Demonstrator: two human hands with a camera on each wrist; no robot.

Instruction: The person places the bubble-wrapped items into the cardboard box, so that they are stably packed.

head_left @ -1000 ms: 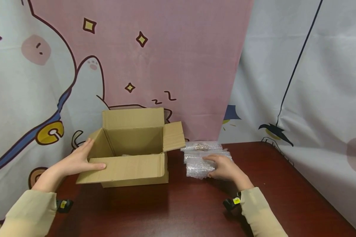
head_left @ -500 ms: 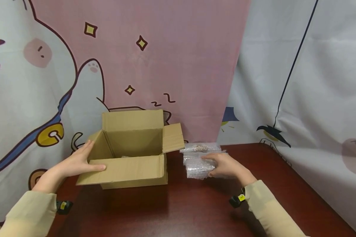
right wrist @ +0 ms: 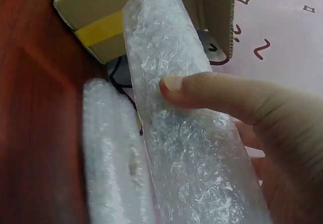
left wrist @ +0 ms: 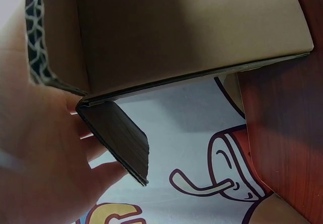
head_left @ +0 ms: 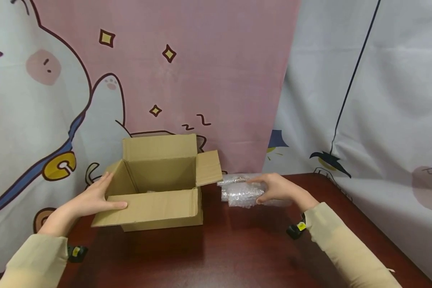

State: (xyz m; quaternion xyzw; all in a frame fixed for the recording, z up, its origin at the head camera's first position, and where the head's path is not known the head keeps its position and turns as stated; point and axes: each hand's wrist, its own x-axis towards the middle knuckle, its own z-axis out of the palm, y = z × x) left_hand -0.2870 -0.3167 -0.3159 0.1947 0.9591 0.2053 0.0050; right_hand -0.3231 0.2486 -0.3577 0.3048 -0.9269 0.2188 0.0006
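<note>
My left hand (head_left: 88, 200) rests at the left side of an open cardboard box (head_left: 163, 224). Its thumb lies along the front flap (head_left: 154, 206), and its straight fingers lean on the left flap; the left wrist view shows the fingertips partly behind a flap (left wrist: 118, 138). On the right, my right hand (head_left: 278, 188) grips a bubble-wrapped roll (right wrist: 156, 42), thumb on the near side and the other fingers mostly hidden behind it. Lower down, another bubble-wrapped bundle (right wrist: 108, 158) lies on the table. What the wrapping contains is hidden.
The box's right flap (head_left: 208, 168) sticks out toward the wrapped bundles. A sliver of something pale shows inside over the front flap. Behind the dark red table (head_left: 233, 256) hangs a printed cloth (head_left: 233, 80), close to the box's back.
My right hand has lifted the front bubble-wrapped roll up and slightly away from me, off the others. The left hand and the box stay where they were.
</note>
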